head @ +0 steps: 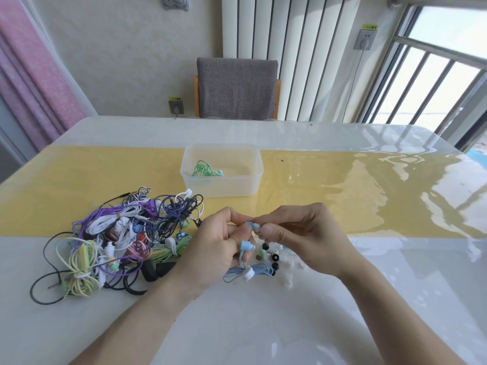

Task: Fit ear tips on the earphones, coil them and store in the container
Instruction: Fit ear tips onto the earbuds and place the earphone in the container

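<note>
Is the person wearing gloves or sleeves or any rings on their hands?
No. The left hand and right hand are bare, with no gloves, rings, watch or bracelet. Both forearms are uncovered down to the frame's edge, and the nails look short and unpainted.

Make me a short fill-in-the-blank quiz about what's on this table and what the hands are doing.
1. The clear container already holds one coiled ____ earphone.
2. Both hands, left hand and right hand, work on a light ____ earbud.
3. The tangled earphone pile lies to the person's ____.
4. Loose ear tips lie below the ____ hand.

Answers: green; blue; left; right
</note>
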A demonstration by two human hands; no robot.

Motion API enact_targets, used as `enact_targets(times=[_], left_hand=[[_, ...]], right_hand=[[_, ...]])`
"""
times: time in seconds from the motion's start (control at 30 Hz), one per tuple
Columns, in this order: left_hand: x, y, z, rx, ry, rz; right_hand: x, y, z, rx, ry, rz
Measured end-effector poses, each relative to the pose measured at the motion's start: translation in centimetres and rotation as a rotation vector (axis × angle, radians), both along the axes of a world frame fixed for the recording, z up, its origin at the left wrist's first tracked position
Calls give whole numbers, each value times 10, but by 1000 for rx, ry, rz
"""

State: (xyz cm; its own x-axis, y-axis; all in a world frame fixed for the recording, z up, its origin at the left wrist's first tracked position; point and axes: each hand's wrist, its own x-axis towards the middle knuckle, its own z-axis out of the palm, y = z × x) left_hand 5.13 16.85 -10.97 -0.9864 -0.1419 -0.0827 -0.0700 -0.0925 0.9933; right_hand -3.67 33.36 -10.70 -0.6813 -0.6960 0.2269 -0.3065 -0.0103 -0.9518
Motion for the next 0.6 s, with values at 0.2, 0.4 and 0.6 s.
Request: enact_targets(times=[0.2, 0.4, 0.6], left_hand=[[2, 1, -2, -58, 52, -23], [3, 1, -4, -64, 57, -24], [2, -4, -6, -35, 39, -93]], right_hand=[[3, -3, 1, -15, -148, -38], [3, -6, -6, -55, -162, -49], [0, -2, -4, 10, -85, -46]])
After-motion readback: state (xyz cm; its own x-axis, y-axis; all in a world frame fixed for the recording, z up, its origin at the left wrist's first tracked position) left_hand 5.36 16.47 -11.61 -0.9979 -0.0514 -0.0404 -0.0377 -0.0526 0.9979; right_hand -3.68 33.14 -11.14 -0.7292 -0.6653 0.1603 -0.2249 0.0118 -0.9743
